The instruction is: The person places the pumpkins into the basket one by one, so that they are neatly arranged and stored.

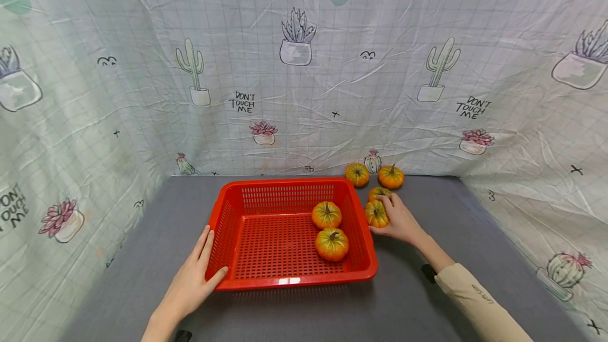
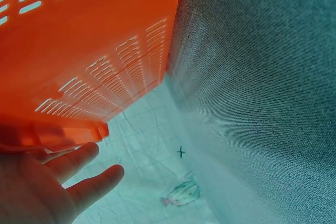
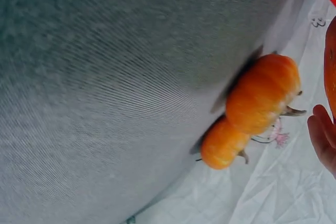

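Note:
A red plastic basket [image 1: 294, 282] with slotted walls holds two small orange pumpkins, one at the back [image 1: 326, 215] and one in front [image 1: 332, 245], both by its right side. My left hand [image 1: 190, 278] rests on the basket's left rim near the front corner. Its fingers [image 2: 97, 187] look extended beside the rim in the left wrist view. Just outside the right wall, my right hand [image 1: 399, 219] grips a small pumpkin [image 1: 376, 213] between thumb and fingers. Only an edge of that pumpkin [image 3: 331, 69] shows in the right wrist view.
Behind the held pumpkin lies another pumpkin [image 1: 379, 192], partly covered. Two more, one left [image 1: 357, 174] and one right [image 1: 391, 176], sit at the back edge of the grey table [image 1: 285, 318]. A patterned cloth [image 1: 304, 99] hangs behind and along both sides.

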